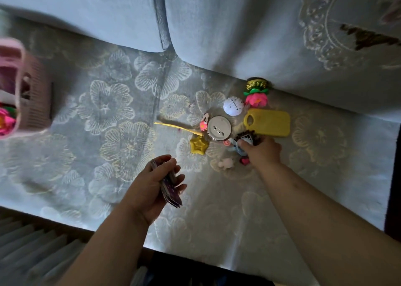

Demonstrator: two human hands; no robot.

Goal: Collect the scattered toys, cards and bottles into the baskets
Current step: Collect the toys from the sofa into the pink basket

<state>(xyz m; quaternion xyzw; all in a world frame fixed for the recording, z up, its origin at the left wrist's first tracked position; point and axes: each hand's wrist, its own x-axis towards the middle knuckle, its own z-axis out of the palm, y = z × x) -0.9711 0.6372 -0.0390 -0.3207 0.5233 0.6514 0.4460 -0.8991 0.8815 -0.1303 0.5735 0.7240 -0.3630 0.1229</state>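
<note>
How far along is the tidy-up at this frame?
Partway, it seems. Done: the pink basket already holds a pink flower toy. In hand: the left hand holds a stack of cards, the right hand grips a small toy from the pile. Left: yellow case, round badge, white ball, yellow star and lotus toy on the cloth.

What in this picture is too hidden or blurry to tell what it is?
All in the head view:
- pink basket: motion-blurred and cut off by the left edge; contents unclear.
- cards held in the left hand: print too small, partly covered by fingers.
- small toy gripped by the right hand: mostly hidden by the fingers.
- pink shape at the top right edge: blurred and cut off.
</note>
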